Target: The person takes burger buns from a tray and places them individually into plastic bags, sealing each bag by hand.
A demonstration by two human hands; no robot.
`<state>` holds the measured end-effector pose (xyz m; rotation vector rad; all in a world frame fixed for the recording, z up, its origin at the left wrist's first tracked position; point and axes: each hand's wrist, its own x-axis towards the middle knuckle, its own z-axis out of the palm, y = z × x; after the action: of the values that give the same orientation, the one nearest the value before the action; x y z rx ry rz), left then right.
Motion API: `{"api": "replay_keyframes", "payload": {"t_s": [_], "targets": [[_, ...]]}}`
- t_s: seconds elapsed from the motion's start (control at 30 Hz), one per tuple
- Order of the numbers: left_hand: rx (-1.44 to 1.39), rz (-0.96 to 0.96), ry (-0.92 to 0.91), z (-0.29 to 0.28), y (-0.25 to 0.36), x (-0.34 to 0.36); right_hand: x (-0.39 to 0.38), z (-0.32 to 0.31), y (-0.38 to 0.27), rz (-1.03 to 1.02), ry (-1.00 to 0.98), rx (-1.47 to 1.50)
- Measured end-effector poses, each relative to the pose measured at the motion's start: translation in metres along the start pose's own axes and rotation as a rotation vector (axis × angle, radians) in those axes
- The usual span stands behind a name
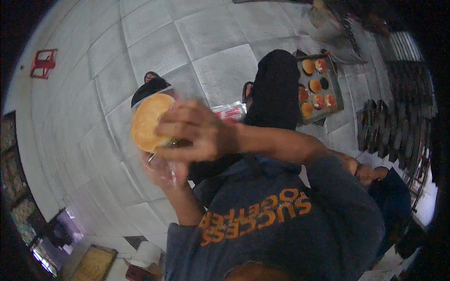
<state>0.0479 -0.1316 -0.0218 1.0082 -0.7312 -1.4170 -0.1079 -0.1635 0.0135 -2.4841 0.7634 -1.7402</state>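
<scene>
A round golden bun [149, 122] is held up in front of me at the left. My right hand [199, 129], blurred by motion, reaches across and is closed round the bun's right side. Something darker shows at the bun's edge by my fingers, too smeared to name. Below it, my left hand [165, 172] is closed on a clear plastic bag [153, 160], whose thin film shows around the bun. How far the bun sits inside the bag I cannot tell. A pile of flat packets with red print [228, 112] lies between my legs, partly behind my right wrist.
To my right, a tray [333, 75] on the tiled floor [225, 70] bears several buns, some with toppings. A large printed sack [349, 44] stands beyond it. Another person's hand [368, 174] shows behind my right arm. A red frame-like object [44, 63] lies far left.
</scene>
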Motion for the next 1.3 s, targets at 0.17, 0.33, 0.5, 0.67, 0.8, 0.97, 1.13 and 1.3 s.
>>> {"api": "replay_keyframes", "payload": {"t_s": [0.17,0.33,0.5,0.67,0.8,0.97,1.13,1.3], "targets": [[0.528,0.273,0.103,0.011,-0.012,0.005,-0.016,0.014,0.004,0.229,0.026,0.121],[0.522,0.356,0.138,-0.028,-0.017,-0.006,-0.041,0.013,-0.007,0.835,-0.093,0.219],[0.417,0.076,0.228,-0.058,-0.002,0.02,-0.043,0.061,0.029,1.111,-0.177,0.49],[0.621,0.295,0.43,-0.083,-0.011,0.02,-0.079,0.082,0.051,1.107,-0.207,0.456],[0.812,0.166,0.381,-0.105,-0.057,0.015,-0.125,0.083,0.043,1.124,-0.432,0.242],[0.627,-0.147,0.321,-0.091,-0.08,0.004,-0.151,0.075,0.032,1.719,-0.087,0.892],[0.32,-0.381,-0.036,-0.107,-0.036,0.018,-0.124,0.033,0.039,1.57,-0.113,1.238],[2.026,-0.978,-0.551,-0.371,-0.094,-0.072,-0.136,-0.045,0.033,1.25,-0.302,0.512]]}}
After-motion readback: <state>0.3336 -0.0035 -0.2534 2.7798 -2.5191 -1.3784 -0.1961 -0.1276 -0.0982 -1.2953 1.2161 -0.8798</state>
